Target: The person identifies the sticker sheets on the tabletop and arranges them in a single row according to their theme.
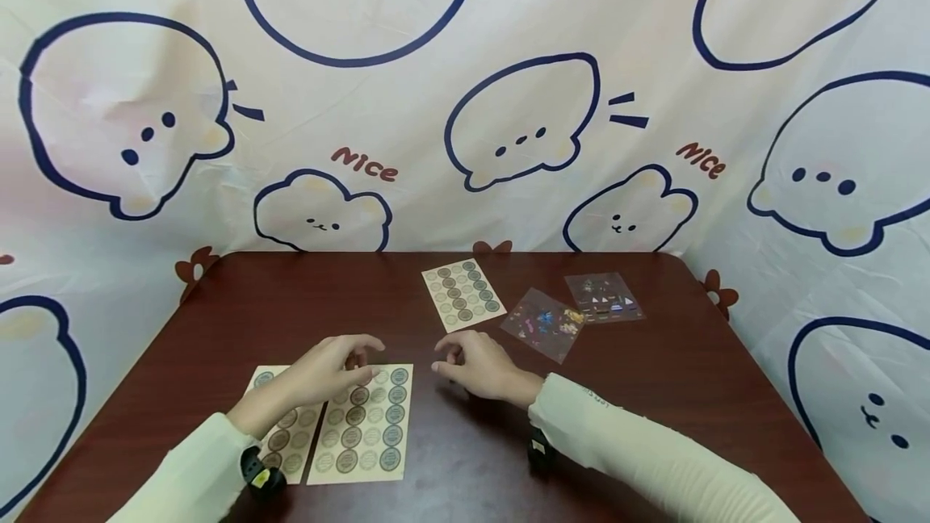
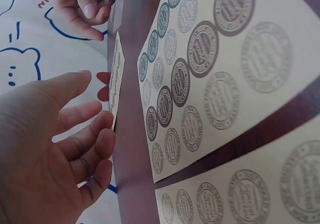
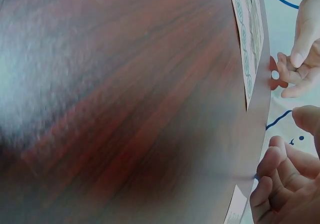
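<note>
My left hand (image 1: 330, 370) hovers above two sticker sheets lying side by side, its fingers loosely bent and nothing between them. The nearer-to-centre sheet (image 1: 363, 434) carries rows of round seal stickers in blue, brown and pale tones; the other sheet (image 1: 294, 446) is partly hidden under the left forearm. Across a small gap, my right hand (image 1: 479, 366) hangs over bare wood with relaxed, slightly curled fingers, holding nothing. In the left wrist view the left fingers (image 2: 90, 154) stand apart from the sheets.
A third sheet of round stickers (image 1: 463, 294) lies farther back on the dark wooden table (image 1: 327, 297). Right of it are two clear sticker sheets, one with colourful shapes (image 1: 543, 325) and one with small pale shapes (image 1: 605, 297). A printed cloth (image 1: 407, 103) hangs behind the table.
</note>
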A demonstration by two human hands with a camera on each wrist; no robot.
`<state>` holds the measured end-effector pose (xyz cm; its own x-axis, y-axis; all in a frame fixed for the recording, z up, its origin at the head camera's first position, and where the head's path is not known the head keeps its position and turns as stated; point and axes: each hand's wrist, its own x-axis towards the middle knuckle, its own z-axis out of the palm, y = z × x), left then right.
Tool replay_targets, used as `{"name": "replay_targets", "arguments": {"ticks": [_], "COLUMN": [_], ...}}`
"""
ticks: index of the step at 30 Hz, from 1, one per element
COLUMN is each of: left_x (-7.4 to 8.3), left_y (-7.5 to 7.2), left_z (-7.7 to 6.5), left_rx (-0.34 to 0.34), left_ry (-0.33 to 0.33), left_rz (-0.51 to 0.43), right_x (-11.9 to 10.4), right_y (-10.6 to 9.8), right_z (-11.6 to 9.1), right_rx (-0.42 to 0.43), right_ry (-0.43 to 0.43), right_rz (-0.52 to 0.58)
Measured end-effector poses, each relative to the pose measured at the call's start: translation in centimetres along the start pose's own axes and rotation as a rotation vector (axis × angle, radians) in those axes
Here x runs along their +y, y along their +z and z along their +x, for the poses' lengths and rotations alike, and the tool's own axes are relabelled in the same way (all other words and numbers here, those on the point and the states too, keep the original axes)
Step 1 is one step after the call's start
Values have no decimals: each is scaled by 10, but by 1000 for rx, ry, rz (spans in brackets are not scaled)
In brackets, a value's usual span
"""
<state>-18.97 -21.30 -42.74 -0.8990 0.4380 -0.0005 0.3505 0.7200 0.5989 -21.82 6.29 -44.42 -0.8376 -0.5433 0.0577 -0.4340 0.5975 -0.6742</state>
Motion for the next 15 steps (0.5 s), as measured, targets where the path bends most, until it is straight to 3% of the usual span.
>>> {"name": "replay_targets", "arguments": {"ticks": [15], "left_x": [6], "left_y": [0], "left_z": [25], "left_rx": [4], "left_ry": [-9], "left_rz": [19], "right_x": [12], "right_y": [-14], "right_z": [6], "right_rx": [43], "right_ry": [26], "right_rz": [-32]}}
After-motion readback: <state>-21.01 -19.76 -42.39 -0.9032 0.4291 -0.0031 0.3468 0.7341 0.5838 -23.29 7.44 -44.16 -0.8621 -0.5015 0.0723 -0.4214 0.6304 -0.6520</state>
